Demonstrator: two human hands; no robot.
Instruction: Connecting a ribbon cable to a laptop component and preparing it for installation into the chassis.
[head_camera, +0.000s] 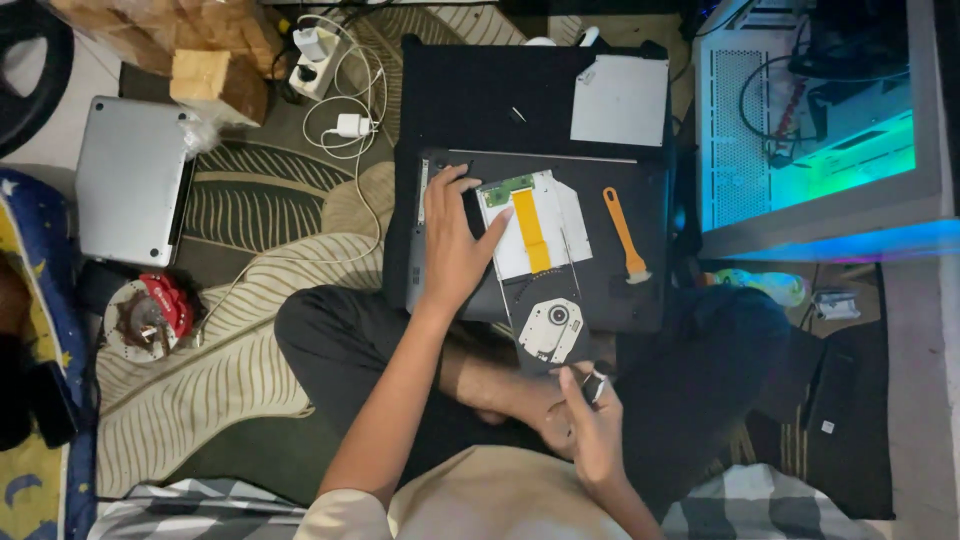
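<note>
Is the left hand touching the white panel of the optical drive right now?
Touching. The head view shows the left hand lying on the drive, its thumb tip resting on the white panel edge.

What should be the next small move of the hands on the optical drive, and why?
Probably the right hand should draw the optical drive a bit further toward the body while the left hand holds the open laptop flat. The drive already sticks out over the near edge, the right hand's fingers are at its end, and the left palm presses the chassis.
</note>
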